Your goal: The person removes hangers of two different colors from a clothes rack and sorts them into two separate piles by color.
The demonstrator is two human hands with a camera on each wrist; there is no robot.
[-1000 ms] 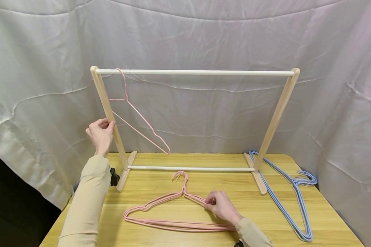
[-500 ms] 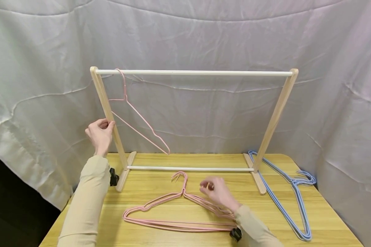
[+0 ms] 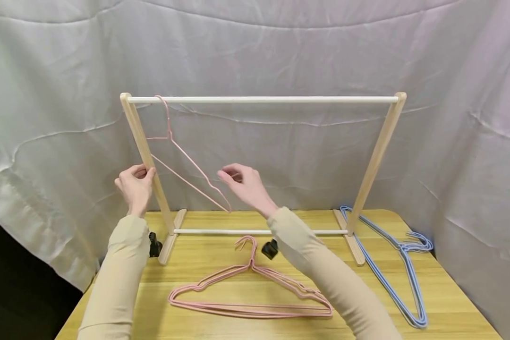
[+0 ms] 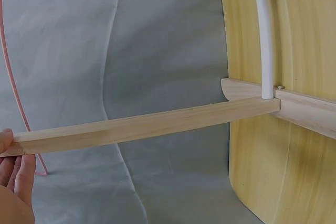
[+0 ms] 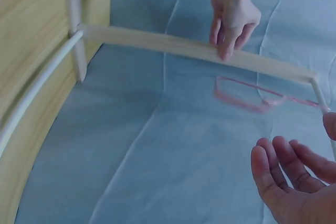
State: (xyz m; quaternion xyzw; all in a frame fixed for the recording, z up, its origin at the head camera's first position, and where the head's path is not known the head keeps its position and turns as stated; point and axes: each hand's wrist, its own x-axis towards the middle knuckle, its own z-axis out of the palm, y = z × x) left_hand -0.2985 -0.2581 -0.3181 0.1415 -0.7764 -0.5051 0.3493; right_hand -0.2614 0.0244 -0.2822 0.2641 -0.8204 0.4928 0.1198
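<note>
My left hand (image 3: 135, 186) pinches the left wooden post (image 3: 140, 130) of a clothes rack between thumb and fingers; the left wrist view shows the same grip on the post (image 4: 157, 124). From the rack's white top rail (image 3: 259, 99) hangs one pink wire hanger (image 3: 191, 160), close to that post. My right hand (image 3: 248, 186) is in the air just right of the hanger, apart from it, with loosely bent fingers and nothing in them. In the right wrist view its fingers (image 5: 283, 161) are spread from the thumb. Below, several pink hangers (image 3: 238, 312) lie stacked on the table.
Several blue hangers (image 3: 412, 278) lie on the right of the wooden table (image 3: 221, 328), partly behind the rack's right post (image 3: 376, 165). A white lower rail (image 3: 221, 231) joins the rack's feet. Grey curtain (image 3: 280, 56) hangs behind.
My right hand has left the pink hanger stack on the table and risen up and left towards the hanging hanger. My left hand has kept its hold on the post.
</note>
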